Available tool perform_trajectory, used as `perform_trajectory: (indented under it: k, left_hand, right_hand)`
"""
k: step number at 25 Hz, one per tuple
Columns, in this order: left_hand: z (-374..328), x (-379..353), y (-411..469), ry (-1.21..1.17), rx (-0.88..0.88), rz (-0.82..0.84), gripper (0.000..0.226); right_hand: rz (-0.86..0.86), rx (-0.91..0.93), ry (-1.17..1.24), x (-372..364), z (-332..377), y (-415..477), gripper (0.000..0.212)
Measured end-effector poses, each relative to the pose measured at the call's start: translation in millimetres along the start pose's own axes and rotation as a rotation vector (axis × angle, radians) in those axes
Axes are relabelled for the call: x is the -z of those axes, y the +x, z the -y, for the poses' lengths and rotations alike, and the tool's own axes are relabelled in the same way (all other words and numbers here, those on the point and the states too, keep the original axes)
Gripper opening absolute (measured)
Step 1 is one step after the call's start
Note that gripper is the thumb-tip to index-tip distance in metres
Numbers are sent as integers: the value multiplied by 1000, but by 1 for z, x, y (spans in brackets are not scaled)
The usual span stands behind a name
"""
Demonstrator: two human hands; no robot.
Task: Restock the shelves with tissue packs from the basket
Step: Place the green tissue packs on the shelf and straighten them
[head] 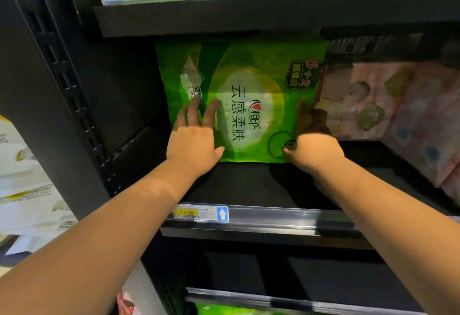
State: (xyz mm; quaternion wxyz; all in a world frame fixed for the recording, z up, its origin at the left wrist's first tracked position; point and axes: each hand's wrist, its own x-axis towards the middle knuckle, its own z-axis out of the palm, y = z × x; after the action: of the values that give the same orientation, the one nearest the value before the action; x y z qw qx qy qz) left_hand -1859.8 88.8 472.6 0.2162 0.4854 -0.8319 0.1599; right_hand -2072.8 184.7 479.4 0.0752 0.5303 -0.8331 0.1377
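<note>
The green tissue pack (249, 95) stands upright deep on the shelf (249, 185), just beside the pink packs (388, 100), with the left hand (194, 143) pressing flat, fingers spread, to steady it while the right hand (315, 150) grips its right edge, probably to square it.

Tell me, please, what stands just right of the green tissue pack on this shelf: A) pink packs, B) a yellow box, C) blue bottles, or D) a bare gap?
A: pink packs lie right beside the green tissue pack on the same shelf.
</note>
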Motion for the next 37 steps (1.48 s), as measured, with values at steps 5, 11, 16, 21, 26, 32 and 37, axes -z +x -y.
perform_trajectory:
  k: [5,11,16,21,26,32,37]
  left_hand:
    - [-16,11,-19,-121,-149,55,95]
    - [-39,40,-43,-451,-325,252,73]
    - [-65,57,-69,-506,-523,265,76]
    - [-124,60,-111,-607,-690,262,77]
    - [-192,55,-169,-764,-797,305,77]
    - [-306,56,-262,-735,-986,465,76]
    - [-410,59,-359,-743,-1110,538,73]
  right_hand:
    - [29,-7,-92,19,10,-41,54]
    - [45,-6,13,40,-10,-97,65]
    - [51,-123,-66,46,-37,-161,74]
    - [20,-255,-108,40,-68,-239,75]
    - [12,-405,-109,27,-115,-330,75]
    - [132,-606,-121,18,-194,-441,78]
    - [224,-806,-68,17,-266,-545,79]
